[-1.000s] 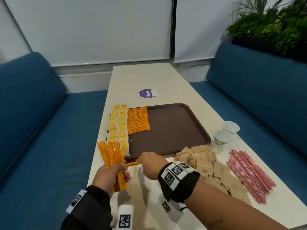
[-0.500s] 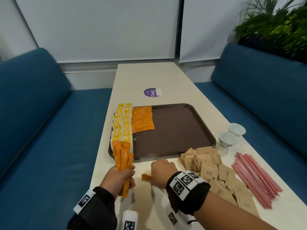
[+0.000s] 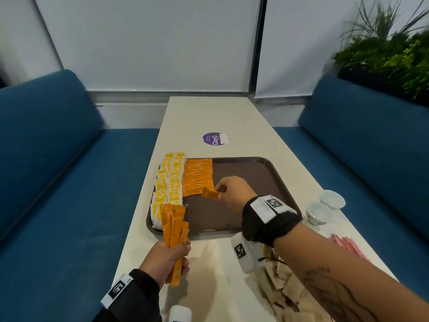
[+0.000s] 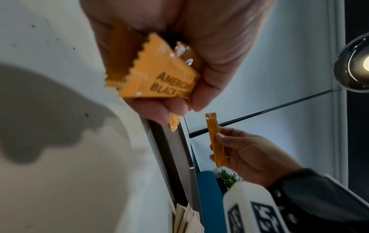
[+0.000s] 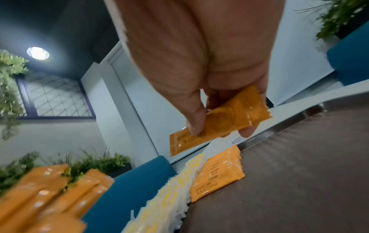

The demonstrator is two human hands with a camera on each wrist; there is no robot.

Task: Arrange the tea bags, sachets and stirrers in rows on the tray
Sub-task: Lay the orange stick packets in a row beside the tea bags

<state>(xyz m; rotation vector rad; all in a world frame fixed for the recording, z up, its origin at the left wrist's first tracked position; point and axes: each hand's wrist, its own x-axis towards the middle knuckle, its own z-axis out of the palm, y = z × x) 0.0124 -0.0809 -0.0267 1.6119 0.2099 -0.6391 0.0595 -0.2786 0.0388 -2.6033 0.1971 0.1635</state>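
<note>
While our left hand point(image 3: 165, 259) grips the spare sachets point(image 3: 173, 225), we lower the right hand point(image 3: 232, 191), fingers pinching one sachet point(image 3: 210, 194), flush against the orange row point(image 3: 197, 176) on the tray point(image 3: 267, 173).

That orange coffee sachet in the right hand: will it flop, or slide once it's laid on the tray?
The orange sachet stays straight beyond the right hand, so probably fairly stiff and light. Its glossy wrapper suggests it may slip on the tray. Flat, so unlikely to roll.
</note>
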